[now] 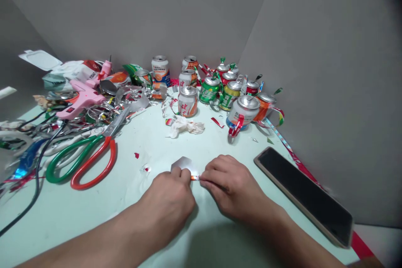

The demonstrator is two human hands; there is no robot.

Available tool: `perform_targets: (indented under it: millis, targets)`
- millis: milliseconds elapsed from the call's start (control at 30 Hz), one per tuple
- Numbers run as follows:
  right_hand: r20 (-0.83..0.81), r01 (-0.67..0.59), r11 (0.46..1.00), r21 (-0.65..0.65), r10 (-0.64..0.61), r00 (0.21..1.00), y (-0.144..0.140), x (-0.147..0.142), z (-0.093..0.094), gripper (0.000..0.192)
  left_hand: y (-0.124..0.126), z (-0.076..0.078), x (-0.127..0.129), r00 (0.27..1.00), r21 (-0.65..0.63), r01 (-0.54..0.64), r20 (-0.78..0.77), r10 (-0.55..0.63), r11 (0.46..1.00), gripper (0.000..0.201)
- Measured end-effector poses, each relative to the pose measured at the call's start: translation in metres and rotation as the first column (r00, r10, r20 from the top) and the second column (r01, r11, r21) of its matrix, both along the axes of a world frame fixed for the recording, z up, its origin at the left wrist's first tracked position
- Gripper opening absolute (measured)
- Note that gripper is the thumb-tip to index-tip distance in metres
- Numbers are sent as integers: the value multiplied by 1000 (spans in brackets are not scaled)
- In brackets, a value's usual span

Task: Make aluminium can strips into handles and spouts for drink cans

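Between my hands, low over the front middle of the table, is a small piece of cut can metal [184, 164]. Its flat silvery side shows behind my fingers, and a narrow orange-and-white edge runs along the front, looking folded or rolled. My left hand [176, 192] is closed on the left end of this piece, knuckles up. At the right end, my right hand [230, 182] pinches the edge between thumb and fingertips. Much of the metal is hidden under my fingers. Just beyond lies a crumpled white tissue [186, 127].
Large scissors [94, 155] with green and red handles lie left, near a pink glue gun [84, 96] and a heap of metal scraps. Several small teapot-like can crafts [243, 111] stand at the back right. A phone [304, 192] lies right of my hands.
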State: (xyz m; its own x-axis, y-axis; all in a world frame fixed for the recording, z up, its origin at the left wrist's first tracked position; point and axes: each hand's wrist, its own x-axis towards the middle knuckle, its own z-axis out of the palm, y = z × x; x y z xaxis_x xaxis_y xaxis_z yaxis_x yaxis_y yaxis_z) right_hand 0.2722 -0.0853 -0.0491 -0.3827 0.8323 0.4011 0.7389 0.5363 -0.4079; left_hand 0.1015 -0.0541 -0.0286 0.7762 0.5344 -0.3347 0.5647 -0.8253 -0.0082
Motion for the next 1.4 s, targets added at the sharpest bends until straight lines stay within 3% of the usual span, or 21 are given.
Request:
perform_targets:
  millis: [167,333,433,600,733,933,1033,1233,1400]
  targets:
    - [105,11,1000,1,-11,994,-3,-9,-9,21,3,1,-1,997,-43,-56,49,58,998,30]
    - [312,37,999,35,-46,949,-10,-17,-8,21,12,14,-9,964,-181,-182,162,212,966,25]
    - [356,39,996,81,-66,932,-11,-20,-7,21,16,15,-12,953,-178,-213,180,244,961,24]
    - [307,110,994,18,-111,945,-8,-16,-5,22,15,0,-14,992,31,-54,118,50,998,25]
    - [305,130,990,-49,-109,946,-7,-13,-4,22,14,-15,-18,977,195,118,151,-148,974,21]
    - [357,157,981,115,-188,915,-7,-18,-8,21,15,-20,-18,947,371,237,117,-298,898,18]
    - [372,146,972,183,-206,905,-6,-21,-10,20,16,-17,-17,935,406,251,134,-329,879,19]
    - [405,116,963,245,-210,890,-4,-21,-14,17,16,-15,-18,932,363,214,203,-301,907,17]
    - [405,103,972,212,-184,896,-2,-19,-14,20,18,-17,-16,924,334,224,226,-309,915,20]
